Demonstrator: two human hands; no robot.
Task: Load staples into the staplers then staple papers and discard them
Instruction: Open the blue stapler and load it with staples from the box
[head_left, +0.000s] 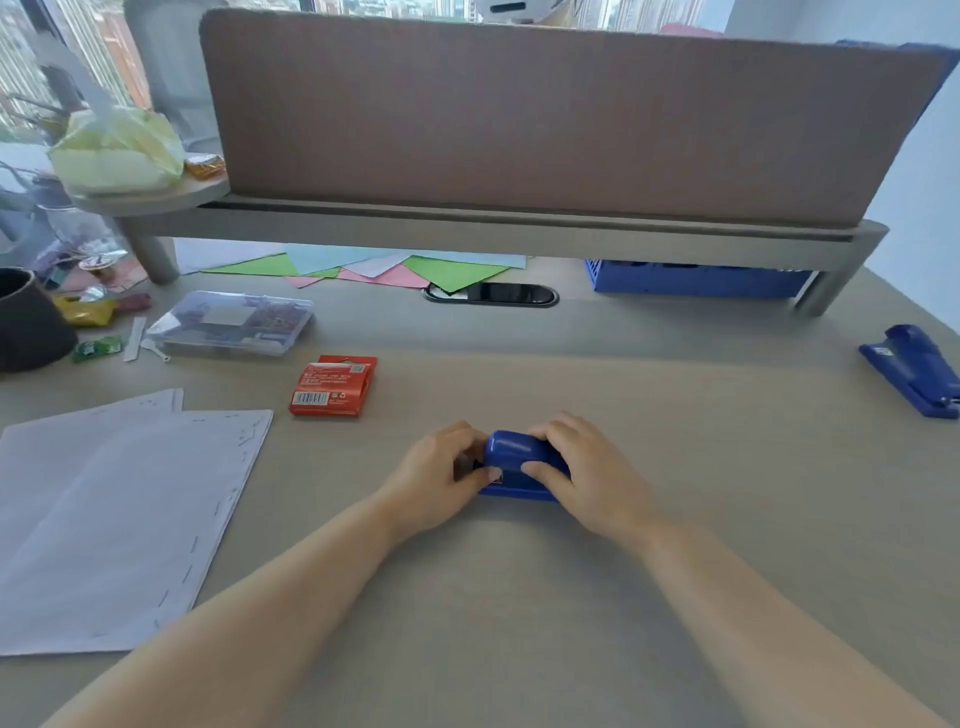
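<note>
A small blue stapler lies on the desk in front of me, held between both hands. My left hand pinches its left end with thumb and fingers. My right hand grips its right part, fingers curled over the top. A red staple box sits to the left beyond the hands. A second, larger blue stapler lies at the desk's right edge. A stack of white papers with rows of staples along the edges lies at the left.
A clear plastic box of clips sits behind the staple box. Coloured sheets and a blue basket lie under the raised shelf. A dark cup and small wrappers stand at far left.
</note>
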